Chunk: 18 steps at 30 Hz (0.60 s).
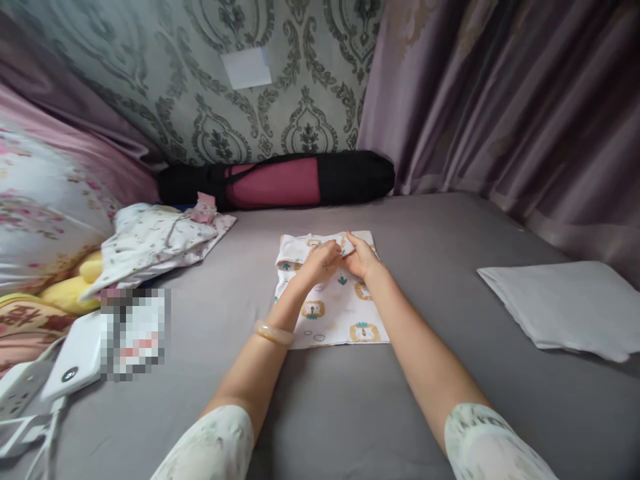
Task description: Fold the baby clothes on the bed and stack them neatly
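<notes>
A white cloth [333, 317] printed with tan lion faces and small green leaves lies flat on the grey bed sheet. Its far edge is folded over toward me in a band. My left hand [323, 261], below a pale bangle, rests over this band with its fingers curled on the fabric. Close beside it, my right hand [361, 259] grips the folded part near the far right, thumb on top. The fingertips of both hands nearly meet, and the fabric between them is partly hidden.
A black and pink long bag [273, 183] lies along the wall. On the left are a crumpled printed cloth [155, 240], a floral pillow [45, 207], a white power bank [80, 353] and a power strip [23, 393]. A folded grey-white sheet [565, 303] lies at right.
</notes>
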### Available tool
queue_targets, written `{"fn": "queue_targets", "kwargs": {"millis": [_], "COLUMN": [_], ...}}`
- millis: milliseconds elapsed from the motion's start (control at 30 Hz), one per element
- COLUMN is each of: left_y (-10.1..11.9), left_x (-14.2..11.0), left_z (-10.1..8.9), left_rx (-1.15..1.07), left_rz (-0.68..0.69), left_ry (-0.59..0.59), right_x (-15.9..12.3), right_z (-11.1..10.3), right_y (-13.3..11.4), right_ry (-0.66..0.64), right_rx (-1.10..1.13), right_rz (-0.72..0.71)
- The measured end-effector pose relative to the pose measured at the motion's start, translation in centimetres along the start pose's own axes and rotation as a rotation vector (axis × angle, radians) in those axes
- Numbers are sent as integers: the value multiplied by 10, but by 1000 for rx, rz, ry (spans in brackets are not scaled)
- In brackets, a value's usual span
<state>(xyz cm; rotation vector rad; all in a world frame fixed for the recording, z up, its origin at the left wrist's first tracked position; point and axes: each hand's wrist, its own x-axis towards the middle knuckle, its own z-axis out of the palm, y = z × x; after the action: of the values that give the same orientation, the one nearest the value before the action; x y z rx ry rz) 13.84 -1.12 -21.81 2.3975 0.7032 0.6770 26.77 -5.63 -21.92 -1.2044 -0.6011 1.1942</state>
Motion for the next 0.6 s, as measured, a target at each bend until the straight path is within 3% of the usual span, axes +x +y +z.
{"fn": "queue_targets", "kwargs": {"millis": [167,300,433,600], "left_y": [-32,-58,-66,-74], "left_x": [-7,-19,-22,-16], "left_z": [-48,-77,-79,-65], "left_rx": [-139,-100,-140,-147], "left_rz": [-210,-308,-336,-331], "left_ry": [161,110,66,126], "right_x": [3,6,8,9], "right_z": [1,-2,-8,-18], "right_y": [4,3,-3,-6], "right_ry": [100,129,194,232], "right_rx": [153,96,47,16], "right_rz": [61,9,-21,-69]}}
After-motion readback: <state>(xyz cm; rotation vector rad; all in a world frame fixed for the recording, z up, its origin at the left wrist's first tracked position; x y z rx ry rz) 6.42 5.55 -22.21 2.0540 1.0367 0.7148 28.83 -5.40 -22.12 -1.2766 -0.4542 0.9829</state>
